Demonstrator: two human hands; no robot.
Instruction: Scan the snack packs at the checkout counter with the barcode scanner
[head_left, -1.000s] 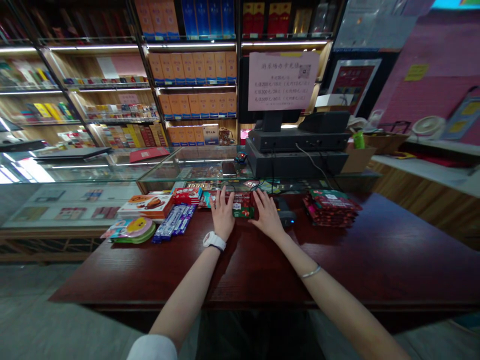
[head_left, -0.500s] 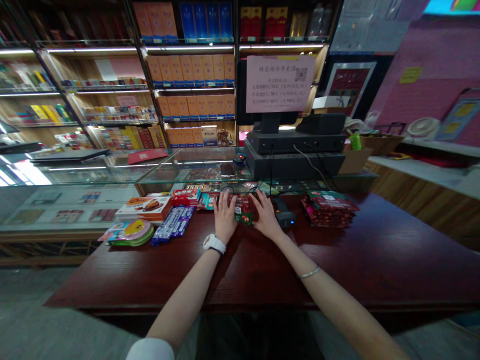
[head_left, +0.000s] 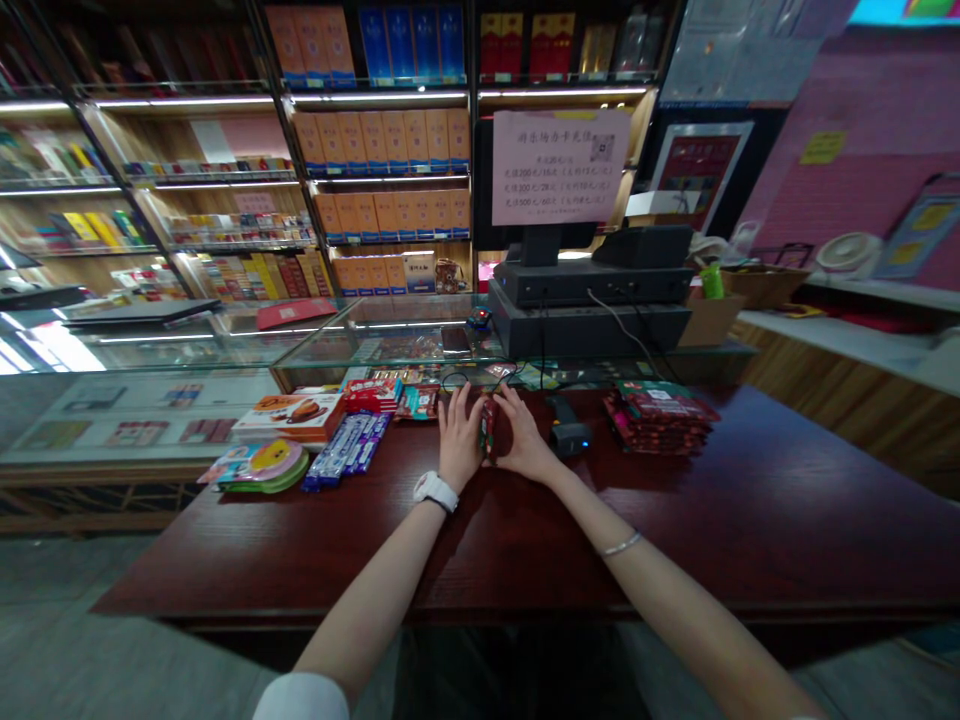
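1. Head view, frame centre: my left hand (head_left: 460, 440) and right hand (head_left: 529, 443) hold a red-green packet (head_left: 488, 428) (whether just one, I cannot tell) between their fingers.
2. Similar packets (head_left: 660, 415) lie stacked right of centre.

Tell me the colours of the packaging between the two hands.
Dark red with some green; the packaging shows in the head view, the only one.

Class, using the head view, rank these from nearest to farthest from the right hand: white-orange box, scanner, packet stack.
1. Scanner, just right of the right hand.
2. Packet stack, farther right.
3. White-orange box, well to the left.
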